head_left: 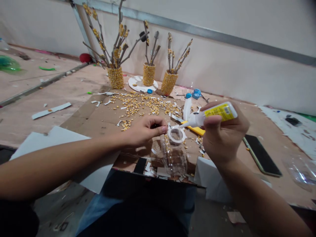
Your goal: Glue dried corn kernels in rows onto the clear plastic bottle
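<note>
Fingertips of left hand (144,131) hide whatever they pinch. Label print on glue bottle (217,112) too small to read. The green object (8,64) is blurred, cut by left edge. The tallest branch (120,10) is cut by top edge.

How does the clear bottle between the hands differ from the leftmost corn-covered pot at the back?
The clear bottle is bare and see-through; the leftmost corn-covered pot is coated in yellow kernels. The pot holds kernel-studded twigs; the bottle holds none. The left hand pinches the bottle's mouth and the right hand aims a glue tube at it; the pot stands untouched. Both are upright containers.
</note>
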`<move>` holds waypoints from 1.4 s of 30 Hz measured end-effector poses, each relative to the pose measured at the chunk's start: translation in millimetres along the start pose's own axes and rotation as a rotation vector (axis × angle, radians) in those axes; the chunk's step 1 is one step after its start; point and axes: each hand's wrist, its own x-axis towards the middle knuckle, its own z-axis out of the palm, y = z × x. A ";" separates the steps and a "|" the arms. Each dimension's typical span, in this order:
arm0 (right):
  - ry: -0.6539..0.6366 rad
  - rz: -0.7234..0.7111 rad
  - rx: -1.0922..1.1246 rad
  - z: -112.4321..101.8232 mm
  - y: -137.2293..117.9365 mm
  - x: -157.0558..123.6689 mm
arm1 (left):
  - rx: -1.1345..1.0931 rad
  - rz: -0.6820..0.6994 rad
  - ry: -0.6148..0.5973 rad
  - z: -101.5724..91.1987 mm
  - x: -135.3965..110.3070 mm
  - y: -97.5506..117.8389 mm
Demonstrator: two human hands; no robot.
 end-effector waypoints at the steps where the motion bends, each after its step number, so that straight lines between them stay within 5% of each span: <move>1: -0.026 0.045 0.029 -0.8 1.5 -0.2 | -0.006 0.003 0.002 -0.2 0.1 -0.1; 8: -0.128 0.316 0.231 -0.8 12.3 -6.4 | -0.061 -0.003 0.035 0.3 -0.3 1.7; 20: 0.068 -0.079 -0.087 4.0 13.7 -5.7 | -0.070 -0.008 0.021 0.7 1.8 -3.3; 42: 0.012 -0.045 -0.115 2.2 2.8 -4.9 | -0.049 -0.055 0.014 2.5 0.3 -5.1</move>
